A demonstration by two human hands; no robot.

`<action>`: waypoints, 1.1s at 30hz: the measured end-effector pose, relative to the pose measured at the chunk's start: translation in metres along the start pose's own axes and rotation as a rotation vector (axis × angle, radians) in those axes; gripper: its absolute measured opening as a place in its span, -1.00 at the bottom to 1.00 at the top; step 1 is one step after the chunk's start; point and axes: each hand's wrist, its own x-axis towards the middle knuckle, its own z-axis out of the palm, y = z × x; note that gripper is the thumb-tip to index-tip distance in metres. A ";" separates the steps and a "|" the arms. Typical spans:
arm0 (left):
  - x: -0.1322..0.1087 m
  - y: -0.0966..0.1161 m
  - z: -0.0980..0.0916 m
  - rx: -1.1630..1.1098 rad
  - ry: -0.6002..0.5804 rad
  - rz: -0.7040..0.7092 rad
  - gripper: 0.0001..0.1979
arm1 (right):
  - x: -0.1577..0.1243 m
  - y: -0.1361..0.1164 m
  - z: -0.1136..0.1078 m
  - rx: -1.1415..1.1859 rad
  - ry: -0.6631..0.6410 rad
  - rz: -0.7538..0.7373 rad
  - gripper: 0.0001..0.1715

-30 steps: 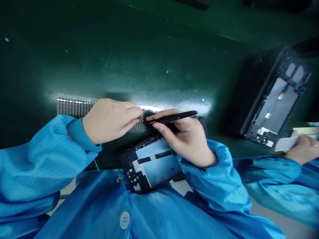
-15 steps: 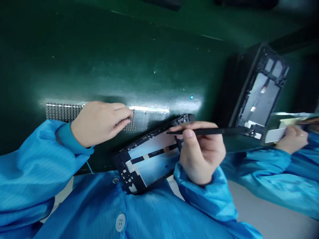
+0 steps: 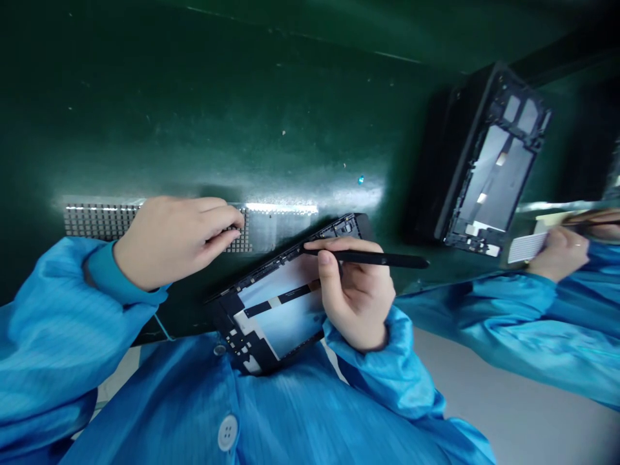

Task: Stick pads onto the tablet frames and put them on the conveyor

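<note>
Frame [image 3: 271,310], black, pale panel inside: leans tilted at near edge of green table [image 3: 242,116], lower end against blue coat. R hand [image 3: 358,300] at frame's right side, thumb + fingers closed on thin black tool [image 3: 372,259]; tip at frame's top edge, shaft pointing right. L hand [image 3: 169,242] left of frame, fingers curled, tips pinched together on flat grid sheet [image 3: 97,221]; cannot tell if anything is held betw. them. Second frame [image 3: 494,174] well right of frame, propped up. Co-worker's hand [image 3: 557,255] farther right, on white strip [image 3: 526,247].

Glossy green tabletop [image 3: 290,97], matt black frame [image 3: 227,314] and stylus [image 3: 378,259], sheeny cloth sleeves [image 3: 48,336]
</note>
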 end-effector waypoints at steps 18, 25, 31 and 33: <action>0.005 0.008 -0.006 0.088 -0.098 -0.003 -0.64 | 0.074 -0.011 0.018 0.051 -0.608 -0.115 -0.86; 0.004 0.008 -0.005 0.100 -0.076 -0.001 -0.62 | 0.072 -0.011 0.013 0.197 -0.560 -0.043 -0.92; 0.001 0.003 -0.003 0.056 -0.018 0.008 -0.61 | 0.025 0.003 -0.001 0.262 0.102 0.113 -0.87; 0.001 0.002 -0.003 0.048 -0.004 0.009 -0.62 | 0.015 0.007 0.001 0.220 0.176 0.099 -0.88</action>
